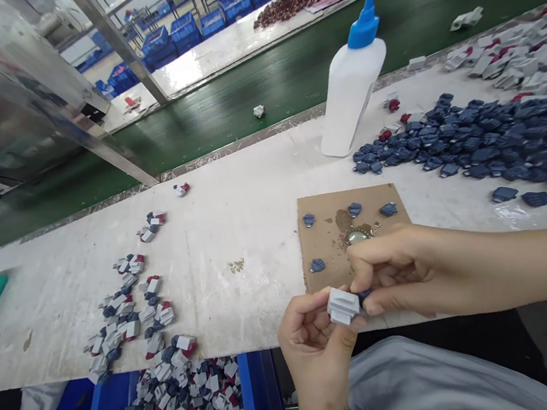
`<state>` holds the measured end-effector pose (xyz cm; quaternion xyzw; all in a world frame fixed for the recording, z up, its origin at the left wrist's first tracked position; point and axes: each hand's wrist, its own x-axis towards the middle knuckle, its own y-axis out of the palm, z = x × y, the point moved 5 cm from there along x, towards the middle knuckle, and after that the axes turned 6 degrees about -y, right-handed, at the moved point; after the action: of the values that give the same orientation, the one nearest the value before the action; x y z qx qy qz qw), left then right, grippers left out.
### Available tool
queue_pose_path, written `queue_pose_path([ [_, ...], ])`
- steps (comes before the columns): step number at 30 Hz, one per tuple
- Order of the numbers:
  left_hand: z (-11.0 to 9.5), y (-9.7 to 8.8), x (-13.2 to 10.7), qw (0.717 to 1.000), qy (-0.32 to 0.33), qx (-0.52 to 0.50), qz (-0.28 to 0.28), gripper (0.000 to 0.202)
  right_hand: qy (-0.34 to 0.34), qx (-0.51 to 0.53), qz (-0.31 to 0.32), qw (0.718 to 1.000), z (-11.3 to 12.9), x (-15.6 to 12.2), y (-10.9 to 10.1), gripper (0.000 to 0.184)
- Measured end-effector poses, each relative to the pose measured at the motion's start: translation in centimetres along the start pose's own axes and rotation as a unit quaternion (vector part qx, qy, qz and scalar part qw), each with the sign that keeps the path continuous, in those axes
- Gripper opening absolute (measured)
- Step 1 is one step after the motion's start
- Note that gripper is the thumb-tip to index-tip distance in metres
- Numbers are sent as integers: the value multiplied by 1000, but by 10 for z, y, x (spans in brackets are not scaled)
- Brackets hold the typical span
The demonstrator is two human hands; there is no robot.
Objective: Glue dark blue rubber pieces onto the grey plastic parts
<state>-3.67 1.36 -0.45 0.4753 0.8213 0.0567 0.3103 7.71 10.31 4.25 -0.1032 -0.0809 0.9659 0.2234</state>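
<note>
My left hand pinches a small grey plastic part near the table's front edge. My right hand is closed on a small dark blue piece and presses it against the grey part. Both hands sit at the near edge of a brown cardboard square that carries a few blue pieces and a glue puddle. A white glue bottle with a blue nozzle stands behind the cardboard.
A heap of dark blue pieces lies at right, with grey-and-red parts behind it. Assembled pieces are scattered at left, above a blue bin full of them. A green conveyor belt runs behind the table.
</note>
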Motion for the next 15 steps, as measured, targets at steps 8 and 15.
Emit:
queue_pose_path([
  [8,30,3,0,993,-55,-106,13,38,1,114,-9,993,3,6,18,17],
  [15,-10,-19,22,999,6,-10,-46,31,-14,7,-81,997,1,50,-17,39],
])
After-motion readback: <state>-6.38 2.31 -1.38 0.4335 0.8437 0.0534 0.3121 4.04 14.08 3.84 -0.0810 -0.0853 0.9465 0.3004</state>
